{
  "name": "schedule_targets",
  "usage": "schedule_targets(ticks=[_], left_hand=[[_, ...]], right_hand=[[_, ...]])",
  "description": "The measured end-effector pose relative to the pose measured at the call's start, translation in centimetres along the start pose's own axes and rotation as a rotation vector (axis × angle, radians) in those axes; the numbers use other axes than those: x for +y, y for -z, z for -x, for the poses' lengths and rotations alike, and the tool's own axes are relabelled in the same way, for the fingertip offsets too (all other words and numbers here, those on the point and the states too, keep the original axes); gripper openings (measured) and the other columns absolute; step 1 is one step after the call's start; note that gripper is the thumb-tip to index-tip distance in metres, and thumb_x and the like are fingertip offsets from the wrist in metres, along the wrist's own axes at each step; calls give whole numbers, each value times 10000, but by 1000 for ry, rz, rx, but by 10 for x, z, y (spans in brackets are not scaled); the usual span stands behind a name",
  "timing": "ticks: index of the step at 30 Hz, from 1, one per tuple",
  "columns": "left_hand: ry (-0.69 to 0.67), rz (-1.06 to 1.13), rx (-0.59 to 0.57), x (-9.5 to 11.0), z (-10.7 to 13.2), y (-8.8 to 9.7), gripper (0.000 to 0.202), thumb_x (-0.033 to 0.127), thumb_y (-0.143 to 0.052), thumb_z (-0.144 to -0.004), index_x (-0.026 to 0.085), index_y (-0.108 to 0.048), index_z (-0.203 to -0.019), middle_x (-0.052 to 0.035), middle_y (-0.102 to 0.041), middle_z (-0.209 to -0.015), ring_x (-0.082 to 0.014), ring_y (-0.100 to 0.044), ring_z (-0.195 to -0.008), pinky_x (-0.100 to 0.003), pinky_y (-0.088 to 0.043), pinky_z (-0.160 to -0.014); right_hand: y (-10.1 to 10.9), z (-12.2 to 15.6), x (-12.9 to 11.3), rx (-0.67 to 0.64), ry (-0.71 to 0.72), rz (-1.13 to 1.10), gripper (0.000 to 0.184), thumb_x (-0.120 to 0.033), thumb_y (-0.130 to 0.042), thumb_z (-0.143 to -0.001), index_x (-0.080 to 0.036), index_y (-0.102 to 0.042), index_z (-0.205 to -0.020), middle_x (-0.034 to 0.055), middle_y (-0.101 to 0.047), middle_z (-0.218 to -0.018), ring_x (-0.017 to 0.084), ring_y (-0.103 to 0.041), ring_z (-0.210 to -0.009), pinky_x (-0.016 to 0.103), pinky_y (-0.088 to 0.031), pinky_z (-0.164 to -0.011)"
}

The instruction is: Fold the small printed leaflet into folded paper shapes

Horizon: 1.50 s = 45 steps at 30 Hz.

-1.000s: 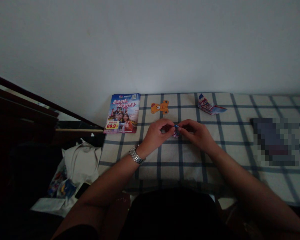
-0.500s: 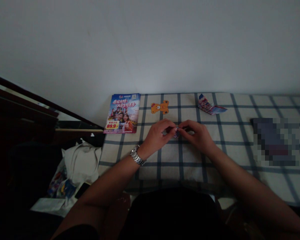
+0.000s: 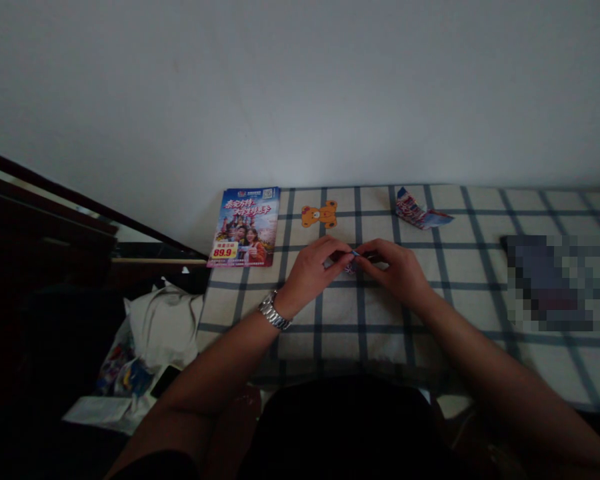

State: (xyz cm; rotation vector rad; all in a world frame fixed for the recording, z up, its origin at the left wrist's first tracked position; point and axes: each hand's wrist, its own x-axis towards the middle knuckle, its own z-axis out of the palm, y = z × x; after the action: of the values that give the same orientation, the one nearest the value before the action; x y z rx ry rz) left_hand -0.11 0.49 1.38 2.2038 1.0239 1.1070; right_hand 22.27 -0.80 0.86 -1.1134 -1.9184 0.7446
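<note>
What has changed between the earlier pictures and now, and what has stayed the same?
Very little: the left hand and right hand have only slightly shifted their fingertips on the small paper. Nothing was taken up or let go. The leaflets, bear and folded paper lie as before.

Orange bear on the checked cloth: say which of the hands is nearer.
Left. The left hand is just on the near side of the orange bear; the right hand is farther off, to the bear's right and on its near side.
</note>
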Motion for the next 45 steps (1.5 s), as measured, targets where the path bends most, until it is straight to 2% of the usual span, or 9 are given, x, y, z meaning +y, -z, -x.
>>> schedule_targets(ticks=[5, 12, 21, 33, 40, 45], left_hand=[[27, 10, 7, 0, 1, 0, 75, 284, -710, -1025, 229, -698, -1074, -3, -714, -967, -133, -702, -867, -254, -576, -768], [26, 33, 15, 0, 1, -1, 51, 272, -703, -1028, 223, -715, -1041, -9, -709, -972, -134, -698, -888, -268, -586, -814], [13, 50, 30, -3, 0, -2, 34, 256, -717, -1018, 225, -712, -1005, -13, -724, -968, -146, -699, -907, -290, -572, -824], [-3, 97, 57, -7, 0, -3, 55, 265, -709, -1024, 230, -694, -984, -1, -718, -956, -141, -690, -912, -290, -553, -842], [80, 140, 34, -10, 0, -2, 166, 384, -673, -1044, 226, -692, -998, -27, -722, -954, -159, -703, -890, -295, -587, -812], [110, 135, 43, -13, -1, -1, 120, 342, -670, -1046, 223, -686, -1041, -17, -723, -979, -142, -718, -894, -266, -601, -819]], right_hand=[[1, -2, -1, 0, 47, 41, 156, -325, -688, -1016, -240, -735, -1138, 49, -782, -1000, 216, -763, -862, 362, -635, -791], [3, -4, -2, 8, 151, 81, 57, -242, -662, -1025, -243, -719, -1024, 56, -776, -1004, 226, -752, -917, 373, -618, -820], [3, -6, -3, 32, 148, 52, 44, -217, -693, -1000, -242, -728, -992, 50, -780, -998, 224, -756, -922, 354, -614, -831], [3, -6, 3, 27, 139, 52, 65, -265, -671, -1025, -245, -731, -1011, 60, -784, -1027, 225, -754, -952, 374, -622, -852], [6, -7, 3, 24, 81, 29, 110, -319, -656, -1029, -253, -736, -995, 71, -790, -1045, 250, -756, -985, 422, -631, -870], [7, -8, 8, 58, 44, 37, 116, -344, -666, -1022, -248, -731, -1029, 71, -793, -1039, 254, -757, -970, 427, -629, -871]])
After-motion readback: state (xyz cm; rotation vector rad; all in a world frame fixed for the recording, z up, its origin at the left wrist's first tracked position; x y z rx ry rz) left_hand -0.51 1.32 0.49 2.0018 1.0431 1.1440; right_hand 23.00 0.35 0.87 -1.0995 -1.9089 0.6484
